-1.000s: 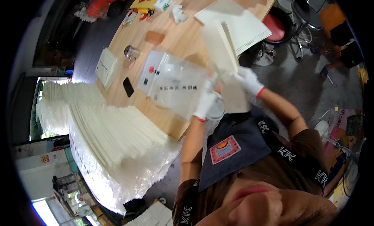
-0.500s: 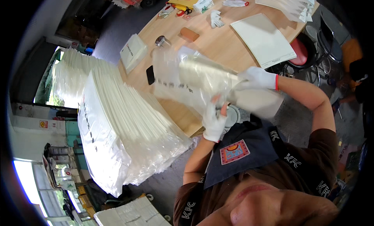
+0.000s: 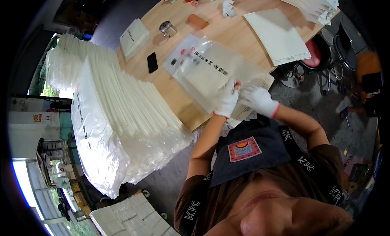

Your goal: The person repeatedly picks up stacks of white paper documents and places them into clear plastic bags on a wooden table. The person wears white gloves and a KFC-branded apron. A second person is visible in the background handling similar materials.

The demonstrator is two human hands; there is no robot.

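Grey floor (image 3: 333, 119), wooden table (image 3: 172, 97), bright lower-left window (image 3: 25, 185).

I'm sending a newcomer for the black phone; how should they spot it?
On the light wooden table, look just left of the large clear plastic bag. The flat black rectangular phone lies there, closer to the camera than the round silver metal cup. Its dark colour sets it apart from that cup and the white rectangular packet.

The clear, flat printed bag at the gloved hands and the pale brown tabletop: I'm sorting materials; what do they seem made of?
The clear bag: probably glossy plastic film; it's transparent and catches highlights. The tabletop: smooth wood or laminate; fine grain shows, leaving which open.
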